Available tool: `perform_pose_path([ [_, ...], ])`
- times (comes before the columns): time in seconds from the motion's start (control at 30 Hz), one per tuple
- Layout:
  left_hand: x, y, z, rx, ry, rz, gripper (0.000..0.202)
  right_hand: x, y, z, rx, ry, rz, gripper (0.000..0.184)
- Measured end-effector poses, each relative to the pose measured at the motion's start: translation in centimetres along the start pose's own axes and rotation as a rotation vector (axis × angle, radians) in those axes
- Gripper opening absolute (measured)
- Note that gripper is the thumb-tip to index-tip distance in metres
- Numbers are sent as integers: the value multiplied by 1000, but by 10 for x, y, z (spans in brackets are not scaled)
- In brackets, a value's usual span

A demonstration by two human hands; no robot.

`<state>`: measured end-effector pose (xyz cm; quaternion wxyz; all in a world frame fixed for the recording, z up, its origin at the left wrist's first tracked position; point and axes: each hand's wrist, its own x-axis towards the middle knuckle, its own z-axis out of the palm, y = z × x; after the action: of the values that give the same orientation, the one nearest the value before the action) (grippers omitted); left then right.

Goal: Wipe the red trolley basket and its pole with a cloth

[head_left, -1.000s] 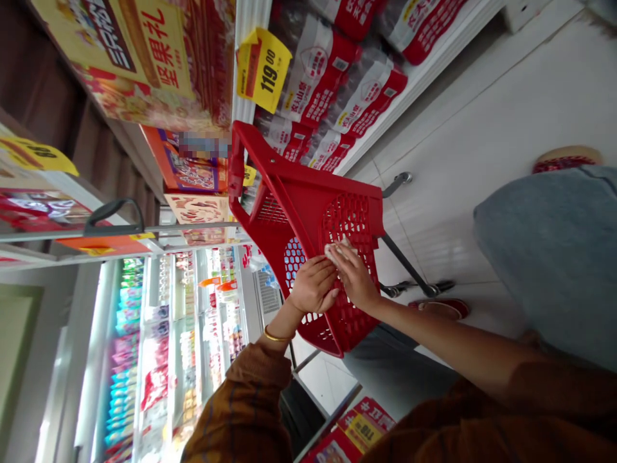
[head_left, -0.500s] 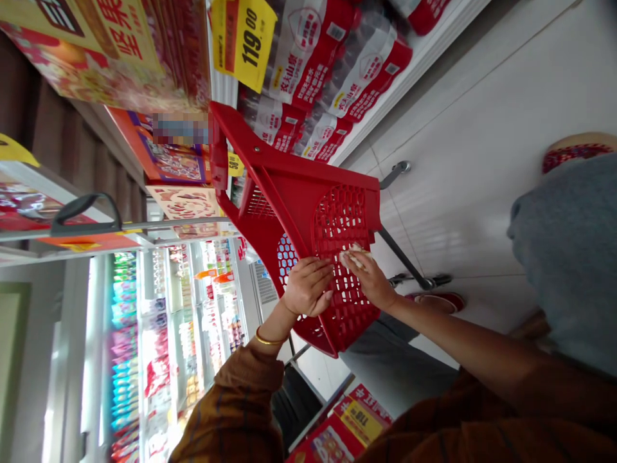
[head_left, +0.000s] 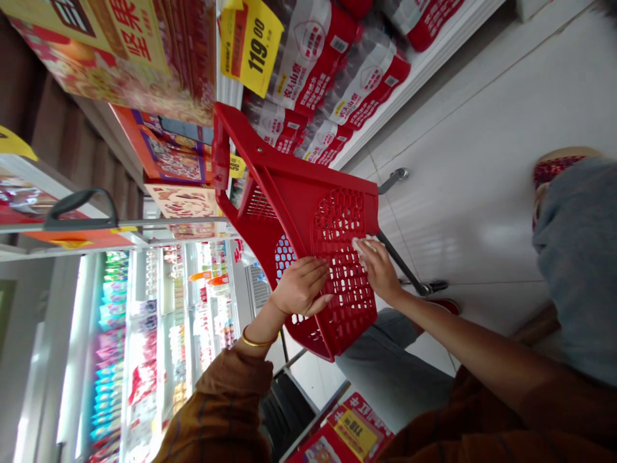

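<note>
The picture is turned sideways. A red plastic shopping basket (head_left: 289, 193) with a lattice wall stands on a wheeled metal frame in a shop aisle. My left hand (head_left: 301, 287) grips the basket's near edge with its fingers curled over it. My right hand (head_left: 378, 270) presses a small white cloth (head_left: 362, 245) flat against the outer lattice wall, near the basket's right edge. Both sleeves are brown, and a gold bangle sits on my left wrist.
Red-wrapped packs of bottled water (head_left: 332, 77) fill a low shelf behind the basket, under a yellow 119.00 price tag (head_left: 250, 45). A lit cooler of drinks (head_left: 144, 347) runs along the left. The cart's metal frame (head_left: 405, 263) stands on the white tiled floor (head_left: 472, 161).
My right hand has slid the white cloth across the lattice wall toward the basket's right edge. My left hand has kept its hold on the basket.
</note>
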<state>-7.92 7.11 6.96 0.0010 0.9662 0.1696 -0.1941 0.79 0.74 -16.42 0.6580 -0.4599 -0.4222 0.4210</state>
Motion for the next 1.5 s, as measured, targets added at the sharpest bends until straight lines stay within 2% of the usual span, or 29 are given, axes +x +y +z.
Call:
perform_pose_path([
  [0.13,9,-19,-8,57,33,11,33,39,-46,7,61,52,1,45],
  [0.2,12,-26,-7,69,60,16,31,49,-62,15,89,34,-19,45],
  [0.33,13,-28,3,51,142,5,33,52,-69,34,76,-45,-97,52],
  [0.47,12,-26,9,5,206,-26,35,45,-57,42,38,-51,-159,61],
  [0.73,13,-28,8,-29,231,-24,33,26,-26,31,7,-121,-184,60],
  [0.87,14,-29,6,2,187,-4,33,8,-7,27,-24,-58,-158,59],
  [1.0,17,-29,2,75,97,25,34,-8,19,20,-62,-53,-142,56],
  [1.13,18,-30,0,105,38,41,35,-7,31,10,-109,-10,-98,54],
  [1.2,18,-30,1,105,30,38,37,6,20,9,-98,50,-58,52],
  [1.3,18,-29,1,94,55,37,39,39,-13,13,-44,113,-53,49],
  [1.4,21,-29,0,93,71,42,40,70,-44,24,-22,56,-122,52],
  [1.5,27,-29,-4,112,26,51,39,80,-49,34,-21,-55,-234,57],
])
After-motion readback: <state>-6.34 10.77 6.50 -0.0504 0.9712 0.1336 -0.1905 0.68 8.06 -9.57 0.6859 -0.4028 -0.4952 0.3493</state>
